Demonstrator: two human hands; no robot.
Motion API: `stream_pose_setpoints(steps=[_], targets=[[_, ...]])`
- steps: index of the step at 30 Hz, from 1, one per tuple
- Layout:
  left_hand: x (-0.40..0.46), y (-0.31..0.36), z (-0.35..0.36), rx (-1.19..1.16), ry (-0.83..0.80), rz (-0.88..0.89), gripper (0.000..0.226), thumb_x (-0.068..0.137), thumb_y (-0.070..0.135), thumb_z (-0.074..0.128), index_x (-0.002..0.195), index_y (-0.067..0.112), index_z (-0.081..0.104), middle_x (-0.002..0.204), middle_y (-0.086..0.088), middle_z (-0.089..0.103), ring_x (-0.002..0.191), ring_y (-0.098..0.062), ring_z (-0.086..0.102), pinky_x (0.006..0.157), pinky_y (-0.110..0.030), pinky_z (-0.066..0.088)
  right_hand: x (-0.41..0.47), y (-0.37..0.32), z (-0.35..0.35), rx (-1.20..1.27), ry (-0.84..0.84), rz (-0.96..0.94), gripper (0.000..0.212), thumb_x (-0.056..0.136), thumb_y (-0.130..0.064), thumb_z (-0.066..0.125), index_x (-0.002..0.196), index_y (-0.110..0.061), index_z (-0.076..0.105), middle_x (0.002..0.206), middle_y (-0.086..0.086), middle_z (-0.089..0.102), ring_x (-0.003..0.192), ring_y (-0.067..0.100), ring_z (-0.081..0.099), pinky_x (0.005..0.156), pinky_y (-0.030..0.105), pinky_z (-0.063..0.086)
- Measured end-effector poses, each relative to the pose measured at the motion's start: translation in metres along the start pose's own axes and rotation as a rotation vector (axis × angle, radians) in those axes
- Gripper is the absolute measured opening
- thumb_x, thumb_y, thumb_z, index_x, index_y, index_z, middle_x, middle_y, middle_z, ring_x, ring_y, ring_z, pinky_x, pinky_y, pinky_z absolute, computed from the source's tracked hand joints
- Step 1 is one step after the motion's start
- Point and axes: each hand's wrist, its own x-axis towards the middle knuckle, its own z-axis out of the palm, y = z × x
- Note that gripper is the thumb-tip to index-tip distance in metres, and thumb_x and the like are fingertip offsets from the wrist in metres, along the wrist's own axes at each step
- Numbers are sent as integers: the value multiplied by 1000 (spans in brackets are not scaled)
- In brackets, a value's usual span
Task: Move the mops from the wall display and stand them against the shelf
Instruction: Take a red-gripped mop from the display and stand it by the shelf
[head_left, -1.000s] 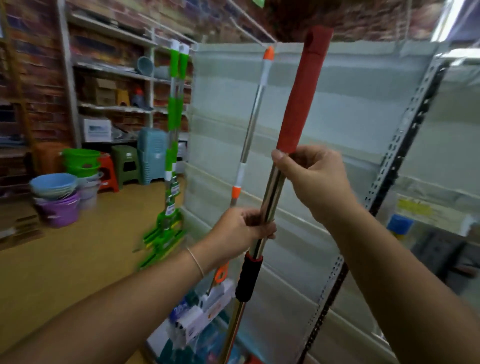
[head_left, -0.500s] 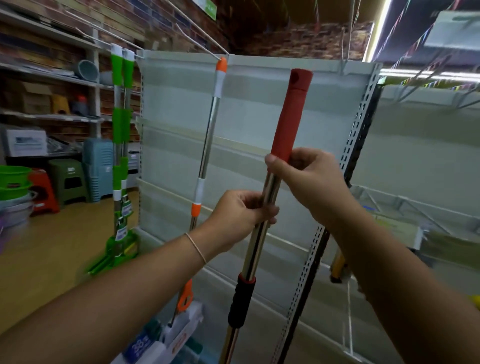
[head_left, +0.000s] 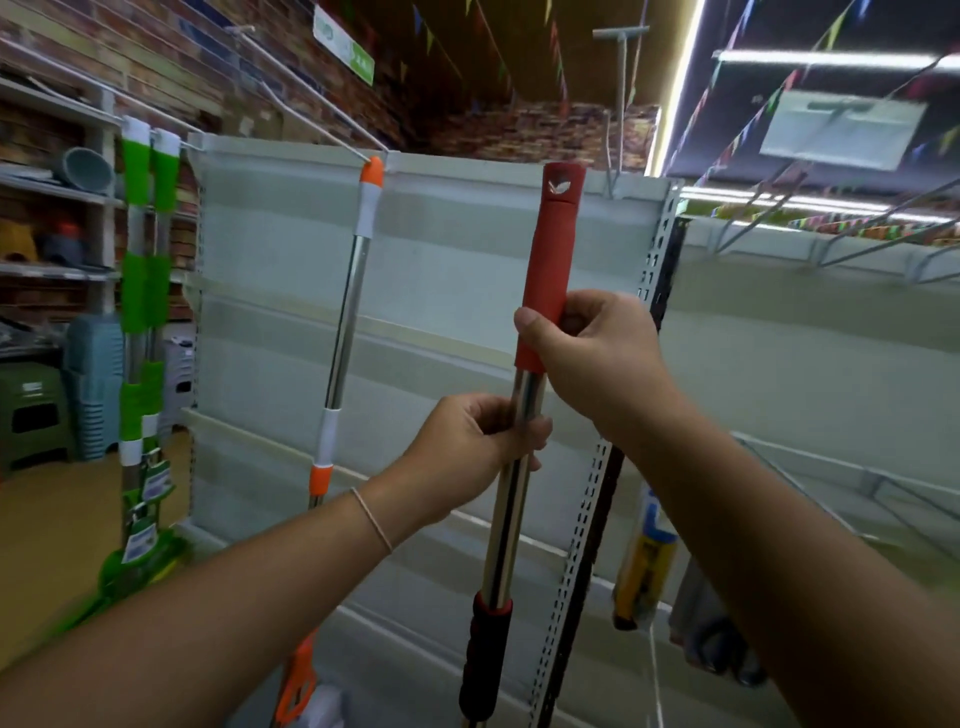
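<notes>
A red-handled mop (head_left: 549, 270) is gripped upright before the shelf (head_left: 441, 249) by the left hand (head_left: 467, 447) and right hand (head_left: 597, 358); if tilted carelessly, the 1 orange-tipped mop (head_left: 347, 322) leaning nearby could be toppled.

The scene is lit dimly and unevenly. Most light is given by a bright strip light (head_left: 670, 104) above and right of the shelf panel (head_left: 441, 270); it is overexposed and haloed. A second tube (head_left: 831, 58) further right of the panel is also blown out. A streak of glare is seen on the steel mop pole (head_left: 511, 499) in front of the panel. The ceiling above the panel is left dark. Motion blur is noted on the green mops (head_left: 143, 332) left of the panel. Straight lines are bowed at the edges by the wide lens. Soft, faint shadows only.
</notes>
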Motion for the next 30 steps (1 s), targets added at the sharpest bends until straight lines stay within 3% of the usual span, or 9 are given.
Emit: stream_pose_setpoints(steps=[3,6,10,13,17,21,28,30], targets=[[18,8,-1,-6,-28,35,22,72,31,79,85,13,72,79,-8,74,75,-28,72,77,-39,60,13,-6,-3,-30,50,-3,9,89,-28,70,85,-25,63,81,2,73,71,14,73,68,30,63],[34,15,-2,0,-42,84,14,77,24,78,81,13,72,75,-9,72,70,-26,70,73,-37,60,25,-15,-5,-45,97,6,15,90,-26,69,99,-14,68,82,3,73,72,14,74,70,33,63],[50,28,-6,7,-76,112,16,78,21,78,84,7,71,80,-12,72,73,-29,70,71,-36,60,36,-25,-4,-88,171,22,4,90,-23,68,90,-20,66,81,5,73,73,17,74,74,40,63],[60,34,-8,-8,-100,104,19,78,19,78,86,4,71,85,-16,73,78,-35,71,77,-44,60,42,-32,-1,-154,225,32,13,89,-21,68,78,-25,63,77,3,73,72,17,74,75,42,62],[68,41,-12,-22,-164,115,15,76,21,79,82,9,73,81,-13,74,80,-33,72,76,-42,60,46,-39,1,-170,268,46,16,90,-18,67,78,-26,60,79,2,72,72,14,73,74,38,63],[78,47,-14,-19,-226,131,12,75,22,80,80,14,73,73,-4,74,75,-27,73,72,-36,61,50,-42,0,-222,326,60,4,92,-18,65,87,-18,65,83,4,73,75,17,73,76,40,62],[91,35,-13,-14,-228,167,8,76,23,79,77,18,73,69,3,74,70,-20,72,70,-33,58,58,-36,3,-226,325,110,1,92,-15,65,93,-15,66,85,4,72,78,16,73,78,36,62],[95,33,-14,-19,-232,164,7,77,22,79,78,19,73,69,2,74,69,-20,72,69,-32,59,61,-33,3,-222,307,119,14,92,-16,65,103,-8,68,87,3,71,81,16,72,79,34,61]])
